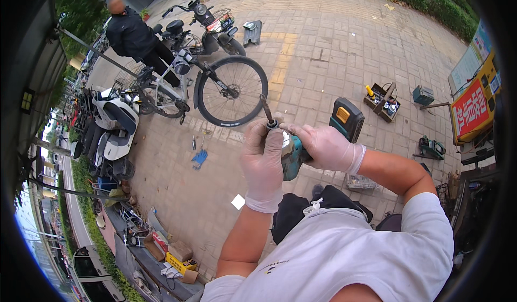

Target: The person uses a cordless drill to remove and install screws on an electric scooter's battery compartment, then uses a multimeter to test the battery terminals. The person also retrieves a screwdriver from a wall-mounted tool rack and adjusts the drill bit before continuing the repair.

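Note:
In front of my chest I hold a teal and black cordless drill (292, 155) with both hands, each in a thin translucent glove. My left hand (263, 156) is closed round its nose, fingers and thumb at the black collar. A brownish metal bit (266, 108) sticks up out of that collar, pointing away from me. My right hand (331, 148) grips the drill's body from the right, its thumb and forefinger near the nose. The black battery (346, 118) shows beyond my right hand. My palms hide part of the drill.
A grey bicycle (183, 86) stands ahead, with a person (134, 35) behind it and an electric scooter (202, 27) farther off. Blue gloves (199, 159) lie on the paving. A toolbox (381, 102) is at the right; a parked white scooter (117, 132) and cartons (180, 260) are at the left.

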`<state>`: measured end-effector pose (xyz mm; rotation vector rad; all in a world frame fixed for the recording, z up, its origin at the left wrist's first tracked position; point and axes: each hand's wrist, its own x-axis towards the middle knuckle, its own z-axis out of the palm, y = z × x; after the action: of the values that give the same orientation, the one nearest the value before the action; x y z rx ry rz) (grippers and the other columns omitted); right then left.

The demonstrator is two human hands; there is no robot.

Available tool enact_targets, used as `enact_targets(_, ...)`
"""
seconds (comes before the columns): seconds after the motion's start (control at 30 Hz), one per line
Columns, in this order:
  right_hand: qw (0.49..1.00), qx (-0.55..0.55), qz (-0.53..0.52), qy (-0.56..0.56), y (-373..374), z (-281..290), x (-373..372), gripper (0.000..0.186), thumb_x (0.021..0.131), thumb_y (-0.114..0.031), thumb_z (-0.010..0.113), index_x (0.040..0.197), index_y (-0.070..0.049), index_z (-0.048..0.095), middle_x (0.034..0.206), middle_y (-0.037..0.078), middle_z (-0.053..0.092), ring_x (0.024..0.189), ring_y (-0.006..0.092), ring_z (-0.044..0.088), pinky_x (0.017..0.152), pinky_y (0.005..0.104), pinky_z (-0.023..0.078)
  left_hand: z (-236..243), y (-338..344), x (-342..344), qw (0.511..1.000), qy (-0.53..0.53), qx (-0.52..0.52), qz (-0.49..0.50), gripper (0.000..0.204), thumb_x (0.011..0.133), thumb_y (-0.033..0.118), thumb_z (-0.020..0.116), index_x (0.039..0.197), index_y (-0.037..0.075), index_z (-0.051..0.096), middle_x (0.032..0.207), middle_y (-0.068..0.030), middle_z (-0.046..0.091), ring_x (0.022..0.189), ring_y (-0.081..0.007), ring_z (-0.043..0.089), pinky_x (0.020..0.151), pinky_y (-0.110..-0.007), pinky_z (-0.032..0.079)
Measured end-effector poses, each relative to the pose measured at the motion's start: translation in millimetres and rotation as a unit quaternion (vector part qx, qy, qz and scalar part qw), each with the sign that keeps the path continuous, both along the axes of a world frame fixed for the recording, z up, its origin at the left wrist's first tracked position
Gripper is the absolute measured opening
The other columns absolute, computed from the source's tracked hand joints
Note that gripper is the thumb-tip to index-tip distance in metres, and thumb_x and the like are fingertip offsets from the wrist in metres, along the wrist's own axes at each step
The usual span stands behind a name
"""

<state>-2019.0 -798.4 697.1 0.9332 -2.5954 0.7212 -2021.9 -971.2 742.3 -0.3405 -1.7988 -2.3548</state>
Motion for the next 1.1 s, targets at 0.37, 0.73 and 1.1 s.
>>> enact_targets(0.37,0.995,0.057,-0.085,-0.020,-9.9,24.3,-293.2,0.083,0.069,-0.014,0.082,0.140,0.002,0.042,0.102,0.017,0.060,0.071,0.0333,0.068,0.058,0.0409,0.055,-4.3,-10.4,-322.3,0.995,0.001,-0.011,-0.100,0.021,0.105,0.020,0.057,0.117,0.003,0.054,0.107,-0.0037,0.063,0.102,-0.0110,0.056,0.092,-0.028,0.046)
enact_targets(0.73,0.969,-0.143,-0.197,-0.053,130.5,101.8,-501.4,0.062,0.083,-0.023,0.081,0.133,0.003,0.056,0.109,0.013,0.066,0.085,0.0235,0.069,0.076,0.0325,0.057,-13.5,127.4,-590.3,0.959,0.127,-0.094,-0.234,0.021,0.104,0.020,0.059,0.113,0.001,0.056,0.096,-0.0046,0.065,0.078,-0.0074,0.055,0.071,-0.023,0.048)
enact_targets(1.1,0.941,-0.268,-0.194,-0.068,321.0,162.3,-790.6,0.014,0.088,-0.005,0.074,0.101,0.001,0.073,0.091,0.009,0.074,0.080,0.0152,0.070,0.076,0.0287,0.056,4.1,321.2,-854.1,0.932,0.245,-0.212,-0.165,0.022,0.097,0.017,0.068,0.110,0.003,0.060,0.076,-0.0119,0.064,0.062,-0.0252,0.064,0.058,-0.035,0.050)
